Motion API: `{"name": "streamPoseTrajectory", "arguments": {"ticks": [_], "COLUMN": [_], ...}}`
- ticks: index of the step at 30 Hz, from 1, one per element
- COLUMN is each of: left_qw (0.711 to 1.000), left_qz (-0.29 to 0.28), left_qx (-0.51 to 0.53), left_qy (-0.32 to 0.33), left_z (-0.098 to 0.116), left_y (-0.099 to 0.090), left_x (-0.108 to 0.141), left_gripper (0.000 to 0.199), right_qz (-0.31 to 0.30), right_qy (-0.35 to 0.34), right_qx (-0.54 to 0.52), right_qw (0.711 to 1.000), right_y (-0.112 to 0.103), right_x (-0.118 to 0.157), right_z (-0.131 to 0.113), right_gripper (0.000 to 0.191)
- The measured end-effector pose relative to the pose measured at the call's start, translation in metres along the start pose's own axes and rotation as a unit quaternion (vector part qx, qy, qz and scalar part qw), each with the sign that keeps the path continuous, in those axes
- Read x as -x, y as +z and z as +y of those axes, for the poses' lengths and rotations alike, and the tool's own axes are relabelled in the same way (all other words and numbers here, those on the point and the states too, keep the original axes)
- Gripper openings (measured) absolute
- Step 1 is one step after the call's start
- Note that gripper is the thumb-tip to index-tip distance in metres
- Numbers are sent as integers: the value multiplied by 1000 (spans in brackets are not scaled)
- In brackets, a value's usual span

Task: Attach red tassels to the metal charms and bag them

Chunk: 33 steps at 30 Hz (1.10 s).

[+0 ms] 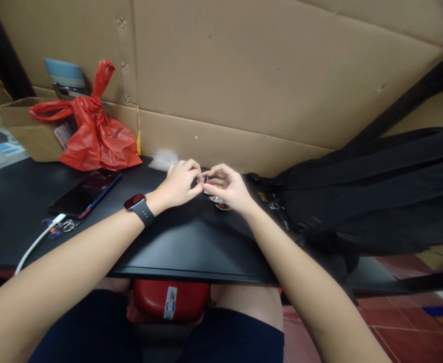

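Over the black table (199, 242), my left hand (181, 184) and my right hand (229, 190) meet fingertip to fingertip. Between them is a small round disc (206, 180) with a shiny edge, pinched by both hands; fingers cover much of it, and its exact kind is unclear. Just below my right fingers lie a silvery round piece (216, 199) and a dark disc with a red mark (222, 206), partly hidden by that hand. A dark smartwatch (139, 207) is strapped on my left wrist.
Left of my hands are a phone (87, 194) with a white cable (38, 244), a keyring (69, 225), a tied red plastic bag (98, 136) and a cardboard box (36, 133). Crumpled clear plastic (163, 159) lies behind them. A black bag (373, 191) fills the right.
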<state>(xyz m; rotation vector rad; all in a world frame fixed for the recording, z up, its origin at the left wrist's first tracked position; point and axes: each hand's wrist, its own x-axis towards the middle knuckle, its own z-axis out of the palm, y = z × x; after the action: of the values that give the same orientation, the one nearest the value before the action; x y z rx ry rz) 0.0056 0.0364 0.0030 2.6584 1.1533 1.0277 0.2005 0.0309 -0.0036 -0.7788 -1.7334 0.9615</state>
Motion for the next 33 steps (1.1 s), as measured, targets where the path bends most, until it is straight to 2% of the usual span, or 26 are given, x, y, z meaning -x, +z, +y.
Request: {"name": "streamPoseTrajectory", "arguments": {"ticks": [3,6,11,13,16,18,22,26,30,33], "left_qw": [1000,999,996,993,989,987,985,985,985,985], "left_qz": [-24,-30,-21,-21,-35,-47,-76,-82,-79,-75], "left_qx": [-7,-30,-76,-92,-109,-112,-105,-108,-114,-115], "left_qy": [-9,-11,-47,-66,-93,-109,-114,-108,-105,-104], "left_z": [-2,-8,-35,-48,-62,-65,-66,-68,-70,-69], "left_y": [-4,-9,-13,-12,-10,-9,-8,-7,-6,-6], "left_x": [0,-1,-1,1,3,4,5,6,5,5], "left_gripper": [23,23,18,18,18,18,18,19,20,21], "right_qz": [-4,21,92,84,63,48,40,35,10,8], "right_qy": [6,-7,-10,20,66,102,136,161,176,170], "right_qx": [12,36,143,228,369,415,437,430,399,409], "right_qw": [1000,999,985,970,925,903,888,888,900,896], "right_y": [0,-7,-42,-61,-87,-100,-118,-128,-132,-128], "right_x": [0,-2,-4,-3,0,2,4,7,8,7], "right_z": [0,0,2,5,15,23,38,46,49,49], "right_gripper": [50,48,41,36,26,23,26,31,28,28]}}
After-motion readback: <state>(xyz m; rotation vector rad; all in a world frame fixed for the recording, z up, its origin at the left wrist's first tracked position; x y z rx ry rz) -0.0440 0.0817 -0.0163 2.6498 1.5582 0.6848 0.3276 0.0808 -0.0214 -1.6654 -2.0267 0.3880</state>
